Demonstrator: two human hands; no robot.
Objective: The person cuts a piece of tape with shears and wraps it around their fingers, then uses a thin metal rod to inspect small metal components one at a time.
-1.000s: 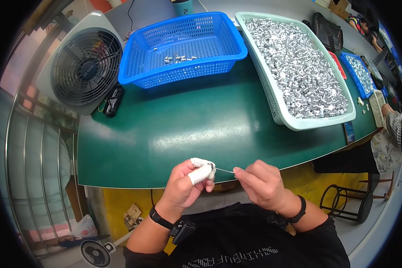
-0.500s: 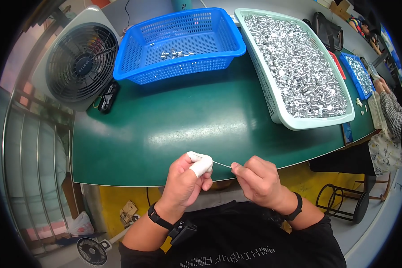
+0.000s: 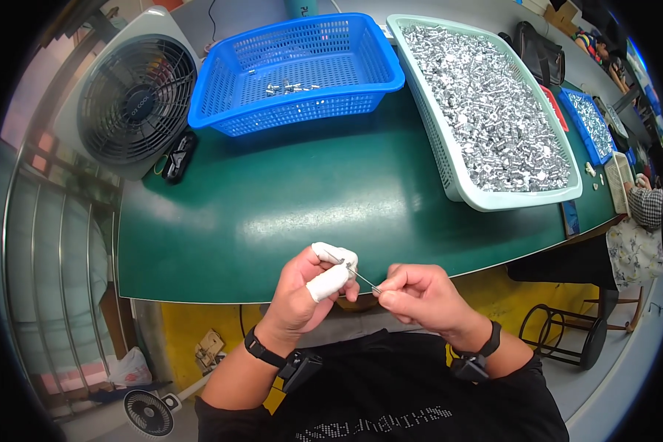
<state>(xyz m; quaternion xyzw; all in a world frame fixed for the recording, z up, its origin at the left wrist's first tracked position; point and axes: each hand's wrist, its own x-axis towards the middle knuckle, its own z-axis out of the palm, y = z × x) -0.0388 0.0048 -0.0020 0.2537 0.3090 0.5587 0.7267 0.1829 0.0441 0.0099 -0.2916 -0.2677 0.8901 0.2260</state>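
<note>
Over the near edge of the green table [image 3: 309, 191], my left hand [image 3: 300, 295] has white coverings on its thumb and fingertips. It pinches a small metal part [image 3: 348, 264], mostly hidden by the fingers. My right hand [image 3: 431, 295] grips a thin metal rod [image 3: 365, 279] between thumb and forefinger. The rod's far end reaches the part at my left fingertips. Beyond my hands, a blue basket [image 3: 295, 112] holds a few small metal parts [image 3: 291, 88]. To its right, a pale green basket [image 3: 519, 201] is heaped with small silvery metal parts [image 3: 493, 110].
At the far left stands a box fan [image 3: 136, 103], with a black object [image 3: 179, 158] beside it. A smaller blue basket [image 3: 589, 125] of parts lies at the far right, near another person's sleeve [image 3: 647, 206]. A black stool [image 3: 567, 335] is on the floor.
My left thumb and fingers have parted a little, letting the small metal part show. My right hand has turned and shifted slightly down and left, with the rod at a steeper slant.
</note>
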